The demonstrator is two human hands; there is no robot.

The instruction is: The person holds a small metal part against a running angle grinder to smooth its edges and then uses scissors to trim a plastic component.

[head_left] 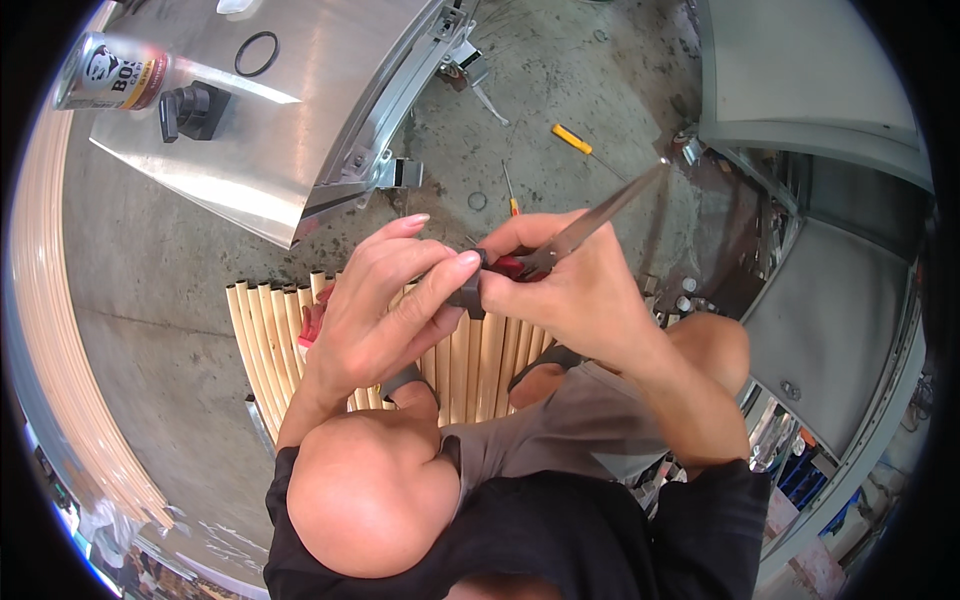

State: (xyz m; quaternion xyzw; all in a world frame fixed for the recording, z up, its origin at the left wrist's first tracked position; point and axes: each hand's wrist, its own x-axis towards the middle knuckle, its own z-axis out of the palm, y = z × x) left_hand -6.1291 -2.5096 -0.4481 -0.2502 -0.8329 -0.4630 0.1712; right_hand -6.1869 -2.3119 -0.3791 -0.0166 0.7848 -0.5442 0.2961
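Observation:
My left hand is closed in front of my body, thumb and fingertips pinching a small black part. Its upper fingers are partly raised. Close against it, my right hand is closed round the base of a long tapering metal blade, whose tip points up and to the right. Something red shows between the right fingers, by the blade's base and touching or very near the black part. Fingers hide the rest of the blade's base and much of the black part.
A metal cabinet at upper left carries a drink can, a black knob and a black ring. A yellow-handled screwdriver lies on the floor. Cream tubes lie under my feet; a grey cabinet stands right.

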